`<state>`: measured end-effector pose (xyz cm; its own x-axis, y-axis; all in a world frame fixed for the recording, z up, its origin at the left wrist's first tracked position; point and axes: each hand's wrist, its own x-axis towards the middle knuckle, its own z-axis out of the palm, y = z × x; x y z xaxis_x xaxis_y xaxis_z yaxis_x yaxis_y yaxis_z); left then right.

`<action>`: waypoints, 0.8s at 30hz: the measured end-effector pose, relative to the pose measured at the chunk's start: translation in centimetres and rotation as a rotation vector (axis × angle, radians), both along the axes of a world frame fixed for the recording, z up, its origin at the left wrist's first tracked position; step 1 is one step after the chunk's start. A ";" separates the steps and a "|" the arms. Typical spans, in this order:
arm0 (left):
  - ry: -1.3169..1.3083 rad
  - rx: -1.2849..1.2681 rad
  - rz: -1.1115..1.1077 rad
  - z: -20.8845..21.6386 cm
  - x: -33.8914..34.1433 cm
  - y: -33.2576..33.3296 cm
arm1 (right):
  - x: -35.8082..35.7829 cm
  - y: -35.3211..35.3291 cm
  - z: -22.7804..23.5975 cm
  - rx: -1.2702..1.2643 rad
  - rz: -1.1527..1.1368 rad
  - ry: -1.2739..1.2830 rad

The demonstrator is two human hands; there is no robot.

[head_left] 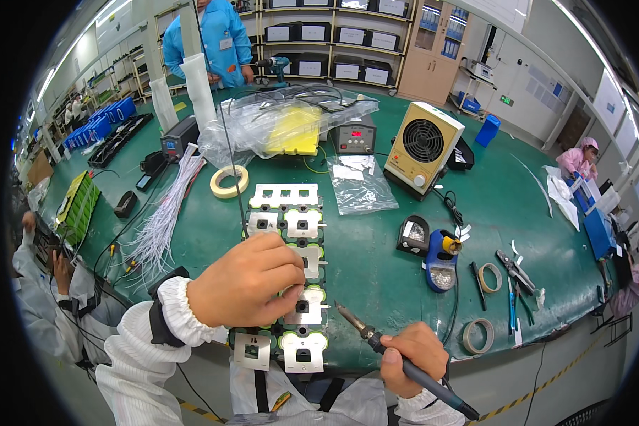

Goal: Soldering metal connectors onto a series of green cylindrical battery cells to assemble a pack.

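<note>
Spare green pack: lies well to the left of the hands on the worktop, a second green block of cells, apart from the work.
White wires: a loose bundle rests near the left hand, beyond its wrist; I make out none joined to a visible plate, so any wiring looks not yet done.
Masking tape: a roll lies beyond the left hand, apart from the work.
Left hand: reaches over the pack, fingers bunched narrow above the plates; whether they pinch something is hidden.
Battery pack: sits under and to the right of the left hand, a long block of cells, running away from the person.
Metal plates: already laid along the pack; several near the left fingertips carry small tabs pointing right. Some are covered by the hand, and finished joints are too small to tell.
Soldering iron: its tip points toward the pack's right edge, near it, apparently apart, so no soldering seems under way just now.
Right hand: closed around the iron's handle.
Iron stand: blue and unoccupied, beyond the right hand.
Pliers: lie farther right of the right hand, unused.
</note>
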<state>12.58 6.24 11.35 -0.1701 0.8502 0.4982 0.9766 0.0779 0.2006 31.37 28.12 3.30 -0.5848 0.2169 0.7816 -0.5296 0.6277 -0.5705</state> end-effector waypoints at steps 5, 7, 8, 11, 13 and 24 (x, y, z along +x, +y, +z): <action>0.209 -0.040 0.161 0.9 -0.4 -0.6 | -1.0 0.8 0.3 0.019 -0.013 0.086; 0.221 -0.012 0.171 1.0 -0.7 -0.5 | -1.4 1.1 0.7 0.017 -0.013 0.058; 0.223 -0.011 0.202 1.0 -1.0 -0.3 | -1.7 1.3 0.9 0.005 -0.015 0.041; 0.191 0.002 0.204 0.7 -1.5 0.2 | -3.1 1.5 1.2 0.009 -0.019 -0.029; 0.192 -0.003 0.201 0.5 -2.0 0.4 | -4.1 1.3 1.2 -0.010 -0.005 -0.025; 0.185 -0.013 0.156 -0.5 -3.5 1.3 | -5.8 1.3 0.3 -0.017 0.015 -0.062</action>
<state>9.12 7.54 10.84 -0.2071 0.8271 0.5226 0.9725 0.2325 0.0174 25.59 29.37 3.57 -0.6352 0.2206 0.7402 -0.5024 0.6099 -0.6129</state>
